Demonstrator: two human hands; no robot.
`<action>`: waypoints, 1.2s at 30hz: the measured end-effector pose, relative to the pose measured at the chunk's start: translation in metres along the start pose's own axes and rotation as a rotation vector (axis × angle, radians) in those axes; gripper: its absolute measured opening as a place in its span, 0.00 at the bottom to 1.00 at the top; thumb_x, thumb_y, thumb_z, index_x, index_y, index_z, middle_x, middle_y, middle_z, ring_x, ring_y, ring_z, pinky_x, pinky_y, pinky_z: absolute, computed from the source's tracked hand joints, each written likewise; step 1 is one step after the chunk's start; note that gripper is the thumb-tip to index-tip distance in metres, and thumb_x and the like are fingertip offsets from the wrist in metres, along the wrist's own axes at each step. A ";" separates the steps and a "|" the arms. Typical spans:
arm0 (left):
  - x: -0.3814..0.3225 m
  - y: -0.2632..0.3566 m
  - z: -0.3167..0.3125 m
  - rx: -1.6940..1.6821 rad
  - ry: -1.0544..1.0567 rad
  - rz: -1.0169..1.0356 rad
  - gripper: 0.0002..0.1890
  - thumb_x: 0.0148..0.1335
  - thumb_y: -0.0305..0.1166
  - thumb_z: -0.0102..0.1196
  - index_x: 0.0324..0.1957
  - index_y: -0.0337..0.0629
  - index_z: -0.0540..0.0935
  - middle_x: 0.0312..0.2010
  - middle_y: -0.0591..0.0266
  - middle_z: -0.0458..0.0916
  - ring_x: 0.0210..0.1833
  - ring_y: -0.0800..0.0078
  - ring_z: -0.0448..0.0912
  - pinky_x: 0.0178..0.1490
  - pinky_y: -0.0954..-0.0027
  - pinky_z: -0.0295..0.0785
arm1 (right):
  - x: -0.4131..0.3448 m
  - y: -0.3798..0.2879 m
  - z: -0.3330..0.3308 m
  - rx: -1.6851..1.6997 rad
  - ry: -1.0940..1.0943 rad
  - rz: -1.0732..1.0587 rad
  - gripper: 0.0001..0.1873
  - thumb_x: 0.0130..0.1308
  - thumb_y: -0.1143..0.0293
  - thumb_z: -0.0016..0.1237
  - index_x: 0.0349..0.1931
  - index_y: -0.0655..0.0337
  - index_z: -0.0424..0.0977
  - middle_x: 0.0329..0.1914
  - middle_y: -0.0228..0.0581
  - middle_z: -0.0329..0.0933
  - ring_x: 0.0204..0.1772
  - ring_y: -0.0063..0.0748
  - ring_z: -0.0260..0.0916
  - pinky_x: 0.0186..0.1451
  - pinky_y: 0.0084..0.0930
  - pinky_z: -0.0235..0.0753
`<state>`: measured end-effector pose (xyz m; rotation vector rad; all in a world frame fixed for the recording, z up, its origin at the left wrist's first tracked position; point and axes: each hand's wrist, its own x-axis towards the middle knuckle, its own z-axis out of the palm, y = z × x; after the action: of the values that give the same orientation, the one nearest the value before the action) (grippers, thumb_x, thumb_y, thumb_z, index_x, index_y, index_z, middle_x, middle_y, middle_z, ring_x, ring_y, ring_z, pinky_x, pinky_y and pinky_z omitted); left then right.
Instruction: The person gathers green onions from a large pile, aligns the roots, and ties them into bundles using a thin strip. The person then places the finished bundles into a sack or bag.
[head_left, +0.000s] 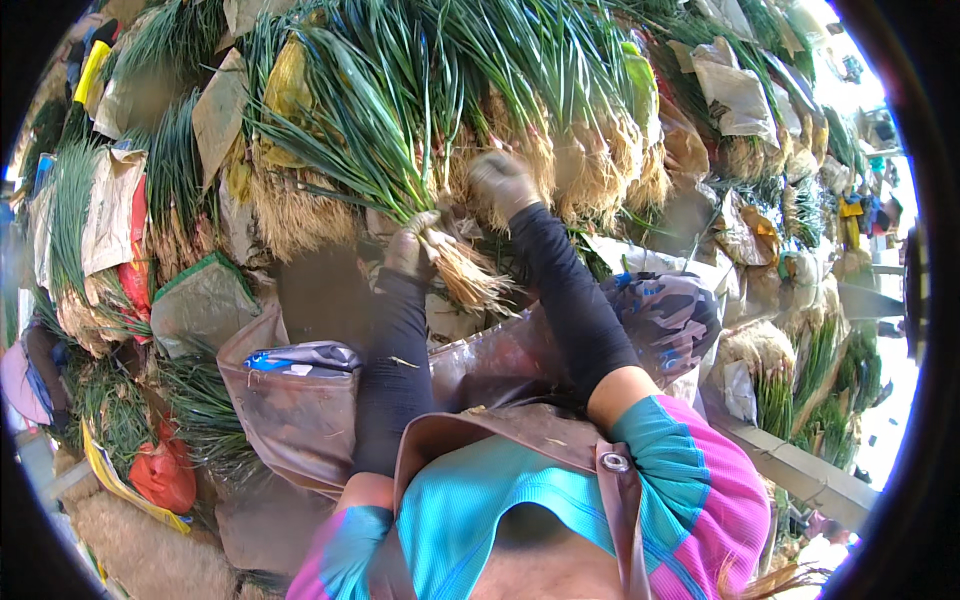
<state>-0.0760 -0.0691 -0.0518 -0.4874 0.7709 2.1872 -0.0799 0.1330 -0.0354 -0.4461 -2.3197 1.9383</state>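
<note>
My left hand (409, 244), in a soiled glove, is closed round the lower stems of a bunch of green onions (405, 184). Its leaves point up and to the left, and its pale roots hang down to the right. To its right my right hand (506, 180), also gloved, is blurred and held in front of the roots of a big row of green onions (592, 150). Whether its fingers hold anything cannot be told. Black sleeves cover both forearms, and a brown apron (300, 420) covers my lap.
More onion bundles with thick roots (300, 210) lie at the left and right among sacks. A grey sack with a green edge (202, 307) and a red plastic bag (165, 469) are at the left. A metal beam (795, 461) runs at the lower right. Partly visible people are at the far edges.
</note>
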 end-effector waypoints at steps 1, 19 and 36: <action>-0.001 0.001 0.000 -0.114 -0.189 0.028 0.13 0.56 0.27 0.53 0.44 0.32 0.75 0.34 0.51 0.80 0.33 0.60 0.81 0.37 0.63 0.78 | -0.003 0.001 -0.004 0.262 0.292 0.102 0.14 0.60 0.64 0.54 0.43 0.63 0.75 0.32 0.35 0.78 0.30 0.21 0.68 0.35 0.15 0.70; 0.006 0.006 -0.025 0.035 -0.214 0.144 0.15 0.58 0.29 0.47 0.46 0.31 0.75 0.42 0.49 0.79 0.35 0.63 0.79 0.39 0.60 0.78 | -0.018 -0.003 -0.058 -0.749 -0.569 0.177 0.23 0.64 0.50 0.46 0.49 0.60 0.72 0.37 0.42 0.77 0.35 0.32 0.72 0.39 0.28 0.71; 0.001 0.007 -0.013 -0.018 -0.176 0.108 0.13 0.58 0.28 0.49 0.44 0.34 0.76 0.42 0.46 0.78 0.36 0.57 0.78 0.43 0.58 0.75 | -0.030 0.050 -0.032 -1.376 -0.858 0.300 0.15 0.58 0.58 0.50 0.41 0.56 0.79 0.39 0.43 0.80 0.42 0.43 0.78 0.46 0.35 0.77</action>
<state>-0.0808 -0.0809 -0.0596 -0.2630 0.6960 2.3023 -0.0348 0.1624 -0.0741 0.0705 -4.0382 0.1221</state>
